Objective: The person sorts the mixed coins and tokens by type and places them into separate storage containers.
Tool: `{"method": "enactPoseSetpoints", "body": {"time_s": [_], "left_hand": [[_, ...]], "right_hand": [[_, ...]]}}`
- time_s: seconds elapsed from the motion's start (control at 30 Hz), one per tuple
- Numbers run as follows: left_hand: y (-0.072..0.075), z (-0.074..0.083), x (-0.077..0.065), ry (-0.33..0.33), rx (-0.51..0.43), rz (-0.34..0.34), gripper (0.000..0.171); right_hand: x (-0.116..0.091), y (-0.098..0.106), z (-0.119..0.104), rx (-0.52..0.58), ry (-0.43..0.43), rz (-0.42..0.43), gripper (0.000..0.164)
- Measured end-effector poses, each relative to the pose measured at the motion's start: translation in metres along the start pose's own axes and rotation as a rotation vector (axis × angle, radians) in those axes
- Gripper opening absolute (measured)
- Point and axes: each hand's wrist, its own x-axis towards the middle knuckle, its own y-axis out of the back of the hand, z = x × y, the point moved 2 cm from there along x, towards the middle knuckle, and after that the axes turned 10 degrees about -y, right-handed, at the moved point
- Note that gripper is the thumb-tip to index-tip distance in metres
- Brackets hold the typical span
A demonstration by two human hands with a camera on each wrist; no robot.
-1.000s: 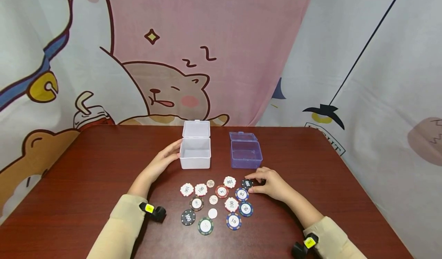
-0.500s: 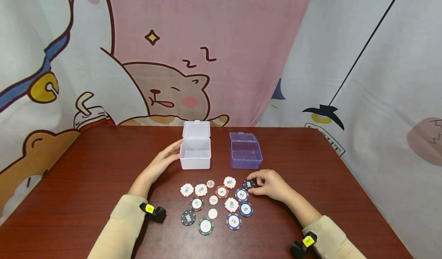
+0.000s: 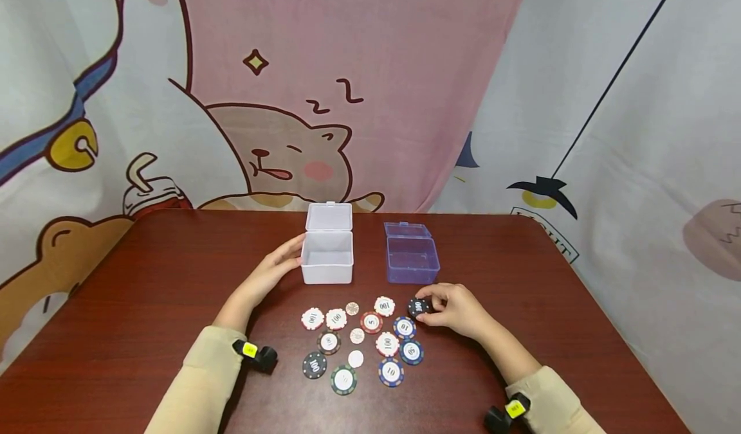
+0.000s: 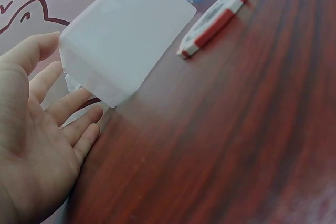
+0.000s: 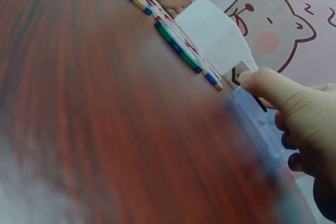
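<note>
Right hand [image 3: 460, 308] clamped on black chip [image 3: 419, 307], which has been turned and drawn slightly from the nearest blue chip [image 3: 404, 327], near purple box [image 3: 413, 275], a hold seemingly gained, lift unclear; left hand [image 3: 267, 275], fingers extended, rested against white box [image 3: 327, 274].

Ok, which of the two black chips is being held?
The rightmost black chip, pinched by the right hand in front of the purple box. The other black chip lies on the table at the group's near left, untouched.
</note>
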Motion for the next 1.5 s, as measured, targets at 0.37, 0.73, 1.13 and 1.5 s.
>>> {"method": "enactPoseSetpoints", "body": {"time_s": [0.37, 0.73, 1.13, 1.5], "left_hand": [[0.001, -0.002, -0.002, 0.008, 0.025, 0.005, 0.054], [-0.001, -0.001, -0.002, 0.012, 0.028, -0.001, 0.054], [-0.001, -0.002, -0.002, 0.0, 0.029, -0.003, 0.055], [0.0, -0.002, -0.001, -0.003, 0.016, -0.003, 0.054]], "right_hand": [[0.012, -0.007, -0.02, -0.008, 0.029, 0.043, 0.033], [0.029, -0.012, -0.038, -0.026, 0.056, 0.086, 0.032], [0.042, -0.017, -0.055, -0.035, 0.053, 0.12, 0.032], [0.063, -0.018, -0.076, -0.052, 0.057, 0.127, 0.031]]}}
